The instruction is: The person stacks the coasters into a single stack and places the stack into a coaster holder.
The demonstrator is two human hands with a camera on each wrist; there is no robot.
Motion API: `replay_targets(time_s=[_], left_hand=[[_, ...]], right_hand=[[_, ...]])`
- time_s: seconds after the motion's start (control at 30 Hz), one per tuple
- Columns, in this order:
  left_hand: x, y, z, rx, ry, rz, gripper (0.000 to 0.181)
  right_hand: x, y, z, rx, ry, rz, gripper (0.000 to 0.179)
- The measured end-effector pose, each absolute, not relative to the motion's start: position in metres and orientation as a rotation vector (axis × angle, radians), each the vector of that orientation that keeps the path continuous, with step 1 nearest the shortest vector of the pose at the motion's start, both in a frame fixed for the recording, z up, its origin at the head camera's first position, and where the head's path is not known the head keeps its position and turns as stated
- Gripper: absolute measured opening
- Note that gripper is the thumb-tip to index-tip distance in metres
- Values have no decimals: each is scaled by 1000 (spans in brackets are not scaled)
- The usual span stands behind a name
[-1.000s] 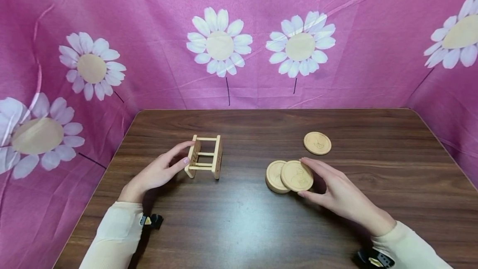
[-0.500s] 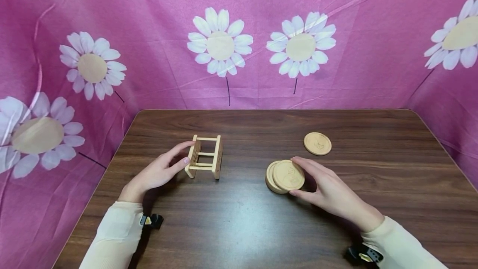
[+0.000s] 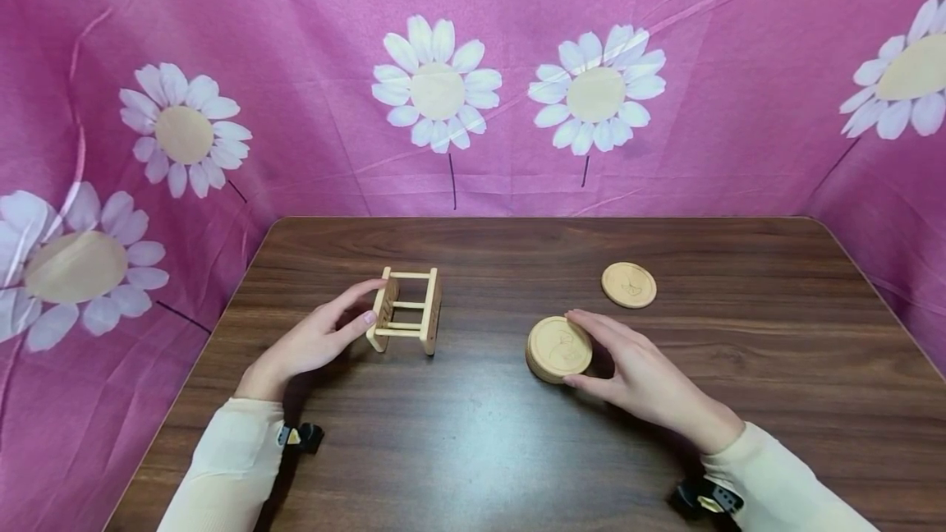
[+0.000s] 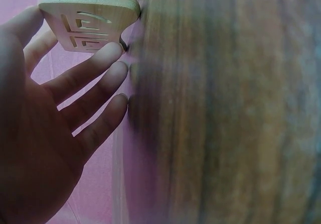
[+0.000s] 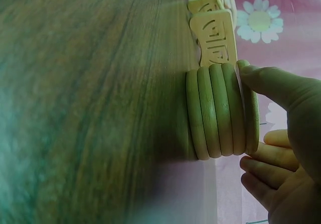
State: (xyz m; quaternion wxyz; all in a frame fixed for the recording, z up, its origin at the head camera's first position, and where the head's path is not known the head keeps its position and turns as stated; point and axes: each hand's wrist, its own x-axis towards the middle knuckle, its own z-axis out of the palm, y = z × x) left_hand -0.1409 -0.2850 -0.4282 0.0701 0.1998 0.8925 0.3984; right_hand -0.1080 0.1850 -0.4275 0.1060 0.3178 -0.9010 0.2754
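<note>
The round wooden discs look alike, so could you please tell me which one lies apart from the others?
The disc farthest back on the table is the one: it lies alone, while the other discs are together at the right hand.

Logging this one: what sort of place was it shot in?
Probably a makeshift filming booth rather than a lived-in room: pink daisy-printed cloth hangs behind and at both sides of a dark wood-grain table, and a small black device sits by each wrist.
</note>
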Motion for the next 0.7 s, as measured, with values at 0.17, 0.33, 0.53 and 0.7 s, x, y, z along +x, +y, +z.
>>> replay_targets(time_s=[0.17,0.33,0.53,0.7], left_hand=[[-141,-285,-428,597,2690,1192,53],[-141,-285,-429,596,2693,1191,53],[-141,-286,-429,607,2693,1194,53],[-142,-286,-429,612,2692,1196,53]], right_hand=[[-108,183,-428,932,-2667,816,81],[-108,183,-427,930,-2667,829,81],[-108,184,-427,942,-2644,837,80],[-108,186,-427,936,-2636,874,79]])
